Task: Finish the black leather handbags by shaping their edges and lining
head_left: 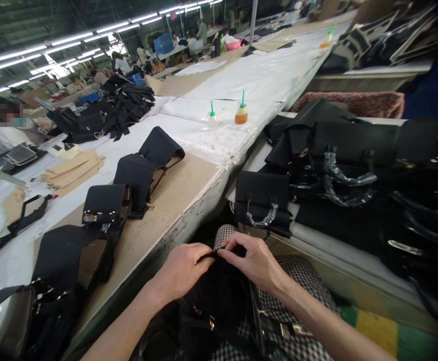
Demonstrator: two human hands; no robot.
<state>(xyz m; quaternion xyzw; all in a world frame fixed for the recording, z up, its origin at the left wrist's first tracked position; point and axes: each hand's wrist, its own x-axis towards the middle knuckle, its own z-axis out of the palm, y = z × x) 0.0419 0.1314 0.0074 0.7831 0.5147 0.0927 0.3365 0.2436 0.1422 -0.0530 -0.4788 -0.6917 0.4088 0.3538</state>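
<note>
A black handbag (226, 301) with gold-coloured hardware rests on my lap over a checked garment. My left hand (183, 268) pinches the bag's black upper edge between thumb and fingers. Close beside it, my right hand (254, 258) grips the same edge, thumb and forefinger pressed together. The fingertips of both hands almost meet there. The exact bit of material between them is too small and dark to make out. Lower on the bag, gold buckles show between my forearms.
Black bags (136, 178) line the left table (188, 185). Two glue bottles with green nozzles, one whitish (212, 119) and one amber (241, 115), stand farther up. More black bags with plastic-wrapped handles (262, 200) crowd the right-hand table. A person in white (13, 135) sits far left.
</note>
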